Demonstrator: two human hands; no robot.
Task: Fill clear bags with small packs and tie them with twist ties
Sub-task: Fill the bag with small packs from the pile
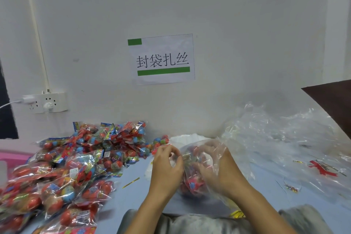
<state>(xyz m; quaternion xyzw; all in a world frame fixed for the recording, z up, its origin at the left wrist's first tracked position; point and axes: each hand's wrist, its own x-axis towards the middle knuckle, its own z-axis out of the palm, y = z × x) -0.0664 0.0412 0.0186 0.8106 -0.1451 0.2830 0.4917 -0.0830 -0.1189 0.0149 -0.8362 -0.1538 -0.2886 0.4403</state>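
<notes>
Just below the centre of the frame, a crinkled clear plastic bag [204, 169] partly filled with small red-and-blue packs stands on the pale blue table [133, 194], between the person's 2 hands. The right hand [218, 163] is pushed inside the clear bag, seen through the film, its fingers curled among the packs; whether it actually grasps one I cannot tell. The left hand [168, 163] sits just left of the bag, thumb and fingers curled and pinching the film at the bag's mouth.

The lower left of the frame holds a large heap of filled clear bags of red and blue packs [64, 169], spreading from the wall toward the near table edge. A thin gold twist tie [131, 182] lies on bare table between that heap and the left hand, apart from both. The right side of the frame holds a loose pile of empty clear plastic bags [281, 135] against the wall.

On the white wall, at centre, is a white paper sign with green bars and black characters [161, 59]. At left, a white wall socket [48, 101] has a white plug in it. A dark brown board [334, 101] cuts in from the right edge.
</notes>
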